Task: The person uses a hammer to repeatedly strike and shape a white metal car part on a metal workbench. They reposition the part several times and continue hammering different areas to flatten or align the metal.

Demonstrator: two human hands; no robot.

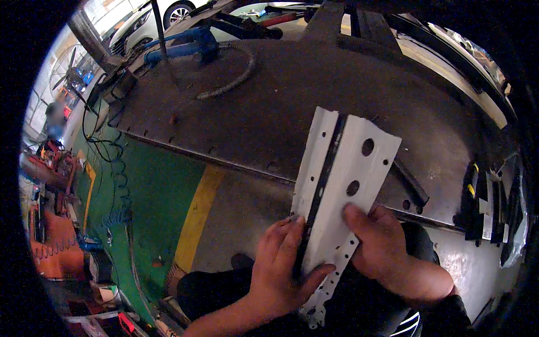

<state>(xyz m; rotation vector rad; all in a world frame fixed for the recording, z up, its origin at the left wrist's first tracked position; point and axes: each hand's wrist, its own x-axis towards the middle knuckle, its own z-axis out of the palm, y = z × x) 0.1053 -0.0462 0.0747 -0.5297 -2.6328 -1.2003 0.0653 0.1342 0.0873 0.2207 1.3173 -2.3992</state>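
Note:
A long, light grey metal panel [337, 185] with round holes and a dark stripe along its length is held up in front of me, tilted with its top leaning right. My left hand [283, 264] grips its lower left edge, the thumb lying across its face. On the right edge, my right hand [379, 241] is closed round the panel with its thumb pressed on the face. The fingers behind the panel are hidden. The panel's upper part overlaps a wide dark metal table [269, 101]; whether it touches the table I cannot tell.
A dark bar [411, 184] lies on the table right of the panel. At the far left of the table sit a blue tool [185, 45] and a hose [238, 78]. Coiled cables [119, 185] hang at left. Dark strips [488, 210] stand at right. A white car [146, 25] is beyond.

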